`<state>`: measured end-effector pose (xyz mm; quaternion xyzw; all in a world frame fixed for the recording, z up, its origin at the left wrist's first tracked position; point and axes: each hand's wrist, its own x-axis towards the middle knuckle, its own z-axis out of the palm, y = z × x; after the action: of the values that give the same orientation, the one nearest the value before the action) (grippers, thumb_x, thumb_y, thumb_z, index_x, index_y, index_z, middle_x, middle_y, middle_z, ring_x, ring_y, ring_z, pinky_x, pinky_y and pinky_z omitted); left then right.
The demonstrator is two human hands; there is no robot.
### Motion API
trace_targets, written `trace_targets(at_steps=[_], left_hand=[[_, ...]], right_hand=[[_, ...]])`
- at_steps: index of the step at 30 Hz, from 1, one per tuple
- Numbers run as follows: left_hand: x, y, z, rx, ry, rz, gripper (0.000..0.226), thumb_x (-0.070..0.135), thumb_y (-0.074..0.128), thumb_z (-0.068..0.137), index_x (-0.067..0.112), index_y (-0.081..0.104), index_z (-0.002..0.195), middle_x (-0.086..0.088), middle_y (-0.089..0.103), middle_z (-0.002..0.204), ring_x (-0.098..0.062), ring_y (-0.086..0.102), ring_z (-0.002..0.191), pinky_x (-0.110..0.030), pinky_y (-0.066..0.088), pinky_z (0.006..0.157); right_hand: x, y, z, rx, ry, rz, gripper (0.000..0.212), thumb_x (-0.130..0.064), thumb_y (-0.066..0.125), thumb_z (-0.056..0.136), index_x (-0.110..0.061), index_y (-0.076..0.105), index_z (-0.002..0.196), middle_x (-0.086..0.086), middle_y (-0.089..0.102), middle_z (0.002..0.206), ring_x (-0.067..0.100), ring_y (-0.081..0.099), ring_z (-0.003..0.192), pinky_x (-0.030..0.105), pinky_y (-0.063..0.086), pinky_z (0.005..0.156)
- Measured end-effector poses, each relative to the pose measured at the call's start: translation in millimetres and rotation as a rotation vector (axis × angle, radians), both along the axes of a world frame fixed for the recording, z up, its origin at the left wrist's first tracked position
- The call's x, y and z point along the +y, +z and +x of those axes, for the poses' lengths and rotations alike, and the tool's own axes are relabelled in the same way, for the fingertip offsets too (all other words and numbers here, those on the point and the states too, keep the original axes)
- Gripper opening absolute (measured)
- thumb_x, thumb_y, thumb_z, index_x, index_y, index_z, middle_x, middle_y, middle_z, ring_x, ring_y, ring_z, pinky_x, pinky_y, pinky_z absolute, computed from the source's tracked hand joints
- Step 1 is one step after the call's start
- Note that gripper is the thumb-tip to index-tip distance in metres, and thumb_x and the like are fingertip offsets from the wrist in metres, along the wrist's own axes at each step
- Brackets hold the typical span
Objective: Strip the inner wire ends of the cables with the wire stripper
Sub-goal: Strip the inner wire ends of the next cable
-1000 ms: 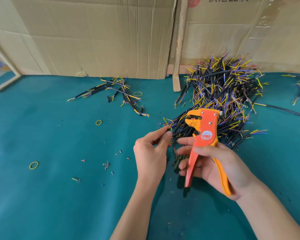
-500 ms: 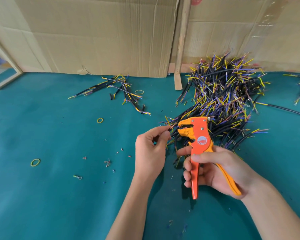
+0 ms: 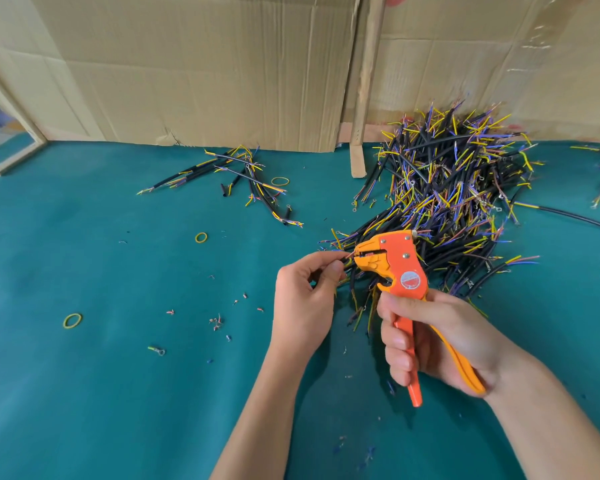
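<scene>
light: bright, even | shadows: soft, under forearms | edges: wide-angle bend | far corners: perhaps slightly soft

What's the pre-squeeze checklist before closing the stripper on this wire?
1. Right hand wraps both handles of the wire stripper: ok.
2. Left hand pinches the cable near its end: ok.
3. Wire end reaches the stripper's mouth: ok.
4. How deep the wire sits: cannot tell.
5. Left fingertips clear of the mouth: ok, but close.
6. Other wires from the pile caught in the mouth: cannot tell.
</scene>
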<state>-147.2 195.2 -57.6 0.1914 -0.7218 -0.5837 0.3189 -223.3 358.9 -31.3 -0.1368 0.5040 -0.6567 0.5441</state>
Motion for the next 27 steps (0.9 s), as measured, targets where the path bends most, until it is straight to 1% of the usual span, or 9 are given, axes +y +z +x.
trace_targets(at_steps=[3, 4, 6, 9, 11, 13, 15, 23, 27], left_hand=[[-1.1, -1.7, -0.4, 0.003, -0.013, 0.010, 0.036, 0.006, 0.063, 0.097, 0.039, 0.074, 0.087, 0.012, 0.059, 0.064, -0.003, 0.039, 0.054, -0.014, 0.032, 0.054], [-1.2, -2.0, -0.6, 0.002, -0.018, 0.011, 0.035, 0.006, 0.063, 0.097, 0.038, 0.074, 0.088, 0.016, 0.060, 0.062, -0.001, 0.040, 0.052, -0.012, 0.031, 0.053], [-0.9, -2.4, -1.3, 0.004, -0.030, 0.024, 0.032, 0.005, 0.062, 0.097, 0.034, 0.075, 0.091, 0.020, 0.061, 0.061, 0.002, 0.045, 0.049, -0.008, 0.032, 0.053], [-1.7, -4.7, -2.4, 0.020, -0.034, 0.078, 0.026, 0.005, 0.062, 0.097, 0.027, 0.077, 0.095, 0.019, 0.063, 0.063, 0.003, 0.047, 0.050, -0.010, 0.034, 0.054], [-2.9, -7.1, -2.6, 0.034, -0.030, 0.110, 0.026, 0.007, 0.063, 0.097, 0.028, 0.078, 0.095, 0.015, 0.063, 0.065, 0.000, 0.045, 0.052, -0.015, 0.035, 0.055], [-3.1, -8.1, -2.4, 0.043, -0.030, 0.121, 0.026, 0.010, 0.062, 0.096, 0.029, 0.078, 0.094, 0.013, 0.063, 0.066, -0.003, 0.043, 0.052, -0.017, 0.034, 0.055], [-3.4, -8.1, -2.1, 0.044, -0.033, 0.121, 0.025, 0.010, 0.062, 0.096, 0.029, 0.079, 0.094, 0.014, 0.062, 0.066, -0.003, 0.042, 0.052, -0.017, 0.033, 0.054], [-2.5, -6.4, -2.0, 0.047, -0.052, 0.083, 0.028, 0.006, 0.062, 0.097, 0.030, 0.077, 0.096, 0.022, 0.057, 0.056, 0.003, 0.043, 0.048, -0.006, 0.031, 0.051], [-3.1, -6.1, -1.9, 0.045, -0.050, 0.078, 0.031, 0.007, 0.062, 0.097, 0.034, 0.077, 0.094, 0.020, 0.058, 0.058, 0.001, 0.041, 0.048, -0.008, 0.031, 0.051]], right_hand=[[-0.3, 0.1, -0.5, 0.012, -0.033, 0.021, 0.029, -0.028, 0.076, 0.082, -0.012, 0.055, 0.071, 0.008, 0.039, 0.059, 0.021, 0.039, 0.041, 0.030, 0.041, 0.043], [-0.5, -0.5, -0.9, 0.027, -0.051, 0.023, 0.031, -0.027, 0.077, 0.084, -0.013, 0.053, 0.070, 0.006, 0.036, 0.057, 0.019, 0.036, 0.038, 0.027, 0.038, 0.041], [-1.4, -1.9, -1.0, 0.046, -0.081, 0.015, 0.031, -0.031, 0.073, 0.085, -0.014, 0.052, 0.069, 0.005, 0.034, 0.055, 0.017, 0.034, 0.035, 0.025, 0.036, 0.038], [-2.6, -3.0, 0.0, -0.004, -0.047, -0.032, 0.030, -0.029, 0.079, 0.085, -0.011, 0.057, 0.075, 0.010, 0.041, 0.060, 0.022, 0.041, 0.042, 0.031, 0.041, 0.043], [-2.1, -3.0, 0.7, -0.032, 0.003, -0.062, 0.030, -0.029, 0.080, 0.079, -0.008, 0.060, 0.082, 0.014, 0.046, 0.065, 0.026, 0.047, 0.049, 0.037, 0.045, 0.049], [-1.2, -3.6, 0.4, -0.024, 0.016, -0.072, 0.032, -0.024, 0.083, 0.075, -0.007, 0.058, 0.087, 0.016, 0.048, 0.067, 0.028, 0.049, 0.052, 0.039, 0.047, 0.051], [-0.4, -3.5, 0.1, -0.022, 0.015, -0.077, 0.034, -0.021, 0.085, 0.074, -0.008, 0.057, 0.089, 0.017, 0.048, 0.067, 0.028, 0.049, 0.052, 0.039, 0.048, 0.051], [0.1, -3.3, -0.9, -0.029, 0.025, -0.069, 0.025, -0.025, 0.079, 0.079, -0.007, 0.062, 0.083, 0.015, 0.048, 0.067, 0.027, 0.049, 0.051, 0.038, 0.048, 0.051], [0.6, -4.8, -2.2, -0.042, 0.024, -0.080, 0.029, -0.027, 0.081, 0.080, -0.006, 0.062, 0.084, 0.015, 0.048, 0.067, 0.027, 0.050, 0.052, 0.038, 0.048, 0.052]])
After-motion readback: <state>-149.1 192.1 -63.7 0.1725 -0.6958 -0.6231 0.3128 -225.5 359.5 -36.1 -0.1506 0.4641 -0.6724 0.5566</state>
